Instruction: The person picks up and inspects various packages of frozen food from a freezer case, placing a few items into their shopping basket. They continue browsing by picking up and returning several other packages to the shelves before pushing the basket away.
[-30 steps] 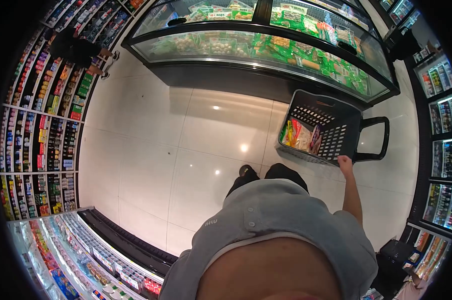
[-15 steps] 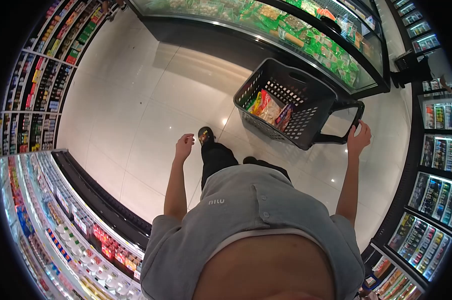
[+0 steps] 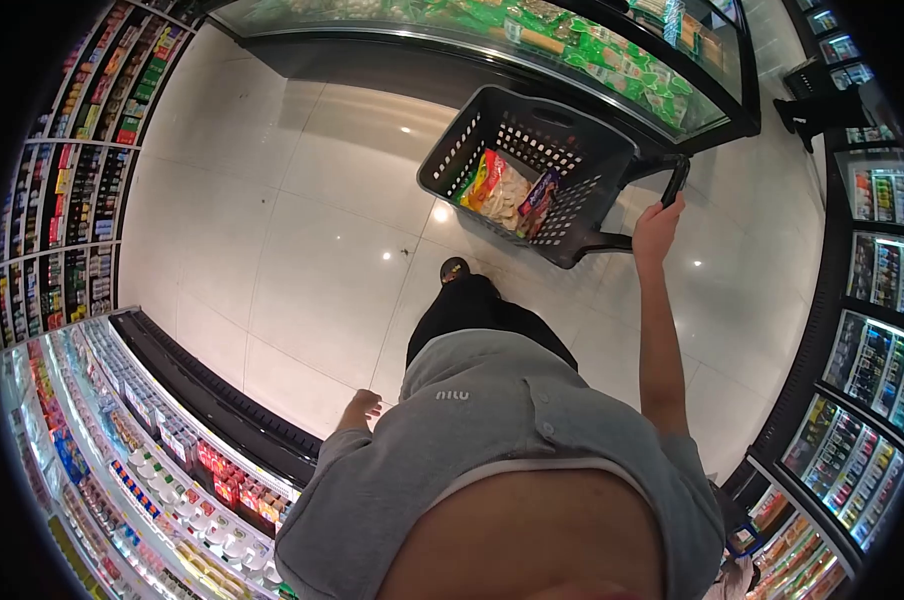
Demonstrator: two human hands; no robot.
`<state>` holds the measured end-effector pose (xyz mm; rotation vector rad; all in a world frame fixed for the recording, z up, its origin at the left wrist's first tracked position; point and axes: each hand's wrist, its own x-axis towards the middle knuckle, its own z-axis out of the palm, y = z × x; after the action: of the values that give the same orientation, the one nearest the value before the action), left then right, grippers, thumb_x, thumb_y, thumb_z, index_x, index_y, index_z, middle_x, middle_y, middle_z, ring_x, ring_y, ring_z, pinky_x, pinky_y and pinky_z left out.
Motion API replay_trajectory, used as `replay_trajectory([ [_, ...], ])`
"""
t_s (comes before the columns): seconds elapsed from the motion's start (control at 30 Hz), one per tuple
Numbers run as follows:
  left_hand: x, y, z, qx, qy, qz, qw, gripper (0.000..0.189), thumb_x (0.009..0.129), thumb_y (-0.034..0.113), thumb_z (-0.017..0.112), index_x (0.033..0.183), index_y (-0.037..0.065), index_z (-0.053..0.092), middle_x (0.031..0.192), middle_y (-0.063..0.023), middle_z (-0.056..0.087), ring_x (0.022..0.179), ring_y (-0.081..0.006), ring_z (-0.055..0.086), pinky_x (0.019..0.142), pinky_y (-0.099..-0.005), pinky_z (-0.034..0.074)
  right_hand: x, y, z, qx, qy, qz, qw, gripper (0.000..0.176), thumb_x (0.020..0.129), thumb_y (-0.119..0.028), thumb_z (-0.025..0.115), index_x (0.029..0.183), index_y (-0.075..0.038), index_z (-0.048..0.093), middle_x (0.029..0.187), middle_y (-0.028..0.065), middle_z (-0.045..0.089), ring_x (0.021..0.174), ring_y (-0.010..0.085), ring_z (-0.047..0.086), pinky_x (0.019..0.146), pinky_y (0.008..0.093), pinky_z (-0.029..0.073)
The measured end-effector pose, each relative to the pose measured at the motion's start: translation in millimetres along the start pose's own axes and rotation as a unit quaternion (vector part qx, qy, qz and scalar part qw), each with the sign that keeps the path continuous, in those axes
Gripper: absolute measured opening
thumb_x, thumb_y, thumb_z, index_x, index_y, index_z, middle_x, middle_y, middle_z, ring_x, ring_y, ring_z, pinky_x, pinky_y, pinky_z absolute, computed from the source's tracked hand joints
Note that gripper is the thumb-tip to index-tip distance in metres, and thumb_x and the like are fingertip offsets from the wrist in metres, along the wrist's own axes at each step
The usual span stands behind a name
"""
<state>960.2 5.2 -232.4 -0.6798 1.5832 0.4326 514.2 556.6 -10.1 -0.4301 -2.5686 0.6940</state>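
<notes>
My right hand is closed around the handle of a black shopping basket with perforated sides. Inside it, at the bottom, lie a bag of pale snacks in red, yellow and clear wrapping and a dark purple packet. At my left side hangs my left hand, its fingers curled in with nothing seen in them. It is apart from the basket, nearest to my shirt and the refrigerated shelf on the left.
A glass-fronted chilled case with green-packed produce stands just beyond the basket. Stocked shelves and a lit refrigerated shelf line the left. Drink fridges run along the right. Another person in dark clothes is at upper right.
The basket and my right hand have shifted left and up in view. My left hand has swung back toward my body. My feet have moved in a step.
</notes>
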Motion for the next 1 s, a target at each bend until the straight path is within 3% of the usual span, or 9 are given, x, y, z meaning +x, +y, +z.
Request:
replay_trajectory([
  [0.13, 4.4, 99.8, -86.4, 0.199, 0.121, 0.117, 0.965, 0.023, 0.079, 0.014, 0.053, 0.09, 0.003, 0.071, 0.094, -0.0175, 0.068, 0.092, -0.0284, 0.066, 0.08, -0.039, 0.053, 3.2, 2.5, -1.6, 0.098, -0.05, 0.057, 0.992, 0.045, 0.093, -0.012, 0.042, 0.133, 0.004, 0.026, 0.121, 0.0339, 0.045, 0.107, 0.0475, 0.05, 0.088, 0.0471, 0.044],
  [0.2, 19.8, 172.8, -123.4, -0.099, 0.283, 0.196, 0.933, 0.025, 0.081, 0.022, 0.055, 0.089, 0.002, 0.067, 0.072, -0.0114, 0.067, 0.062, -0.0196, 0.066, 0.061, -0.0331, 0.053, 0.3, 7.4, -5.0, 0.103, -0.072, 0.048, 0.991, 0.045, 0.094, -0.012, 0.042, 0.133, 0.004, 0.026, 0.12, 0.0338, 0.045, 0.106, 0.0472, 0.05, 0.086, 0.0463, 0.044],
  [0.23, -16.7, 225.2, -149.2, -0.135, 0.278, 0.239, 0.921, 0.035, 0.083, 0.03, 0.047, 0.091, 0.003, 0.069, 0.097, -0.0224, 0.066, 0.095, -0.0369, 0.063, 0.087, -0.0415, 0.049, -3.3, 10.6, -8.6, 0.078, -0.074, 0.015, 0.994, 0.045, 0.094, -0.012, 0.042, 0.133, 0.005, 0.027, 0.117, 0.0334, 0.047, 0.103, 0.0466, 0.052, 0.084, 0.046, 0.045],
  [0.33, -74.1, 366.1, -194.1, -0.163, 0.347, 0.306, 0.872, 0.027, 0.082, 0.021, 0.054, 0.102, 0.007, 0.067, 0.099, -0.0171, 0.067, 0.095, -0.0316, 0.064, 0.085, -0.0393, 0.05, 12.7, -2.5, -39.0, -0.022, -0.179, -0.008, 0.983, 0.046, 0.094, -0.016, 0.045, 0.132, 0.005, 0.029, 0.106, 0.0293, 0.053, 0.088, 0.043, 0.058, 0.071, 0.0448, 0.048],
  [0.5, -202.1, 556.9, -173.1, -0.172, 0.076, 0.596, 0.781, 0.034, 0.084, 0.012, 0.058, 0.117, 0.003, 0.059, 0.112, -0.0095, 0.063, 0.102, -0.0154, 0.059, 0.088, -0.0299, 0.047, 70.1, 4.7, -80.5, -0.097, -0.413, -0.132, 0.896, 0.048, 0.088, -0.02, 0.057, 0.129, -0.002, 0.04, 0.103, 0.027, 0.057, 0.1, 0.0406, 0.056, 0.082, 0.0473, 0.047],
  [0.57, -276.4, 588.7, -130.6, -0.154, -0.061, 0.642, 0.748, 0.042, 0.086, 0.014, 0.058, 0.125, 0.003, 0.051, 0.117, -0.0081, 0.059, 0.105, -0.0144, 0.056, 0.092, -0.0301, 0.044, 91.0, 25.7, -90.5, -0.145, -0.307, -0.305, 0.89, 0.049, 0.083, -0.018, 0.062, 0.126, -0.004, 0.043, 0.114, 0.0229, 0.053, 0.111, 0.0388, 0.05, 0.092, 0.0487, 0.04],
  [0.73, -342.1, 627.7, -58.7, 0.034, 0.251, 0.475, 0.842, 0.063, 0.077, 0.036, 0.069, 0.122, 0.003, 0.041, 0.094, -0.0194, 0.063, 0.089, -0.0336, 0.063, 0.076, -0.0415, 0.051, 148.7, 52.0, -63.5, -0.168, -0.282, -0.514, 0.793, 0.048, 0.072, -0.012, 0.07, 0.115, -0.006, 0.05, 0.126, 0.017, 0.046, 0.123, 0.0338, 0.039, 0.104, 0.0498, 0.028],
  [0.87, -301.9, 660.2, -25.2, -0.099, 0.399, 0.402, 0.818, 0.042, 0.08, 0.033, 0.064, 0.107, 0.005, 0.047, 0.081, -0.0202, 0.064, 0.077, -0.0379, 0.064, 0.067, -0.0473, 0.051, 178.7, 33.6, -6.0, -0.186, -0.482, -0.575, 0.635, 0.029, 0.058, -0.017, 0.073, 0.086, -0.013, 0.067, 0.077, 0.0091, 0.065, 0.082, 0.0262, 0.065, 0.082, 0.0382, 0.048],
  [1.0, -319.3, 662.1, -34.1, -0.112, 0.428, 0.376, 0.814, 0.032, 0.08, 0.033, 0.063, 0.1, 0.007, 0.06, 0.08, -0.0183, 0.065, 0.076, -0.0359, 0.064, 0.069, -0.0461, 0.051, 188.9, 35.8, 13.9, -0.134, -0.464, -0.628, 0.61, 0.018, 0.055, -0.023, 0.071, 0.07, -0.015, 0.068, 0.064, 0.0076, 0.064, 0.067, 0.0272, 0.065, 0.066, 0.0369, 0.052],
])
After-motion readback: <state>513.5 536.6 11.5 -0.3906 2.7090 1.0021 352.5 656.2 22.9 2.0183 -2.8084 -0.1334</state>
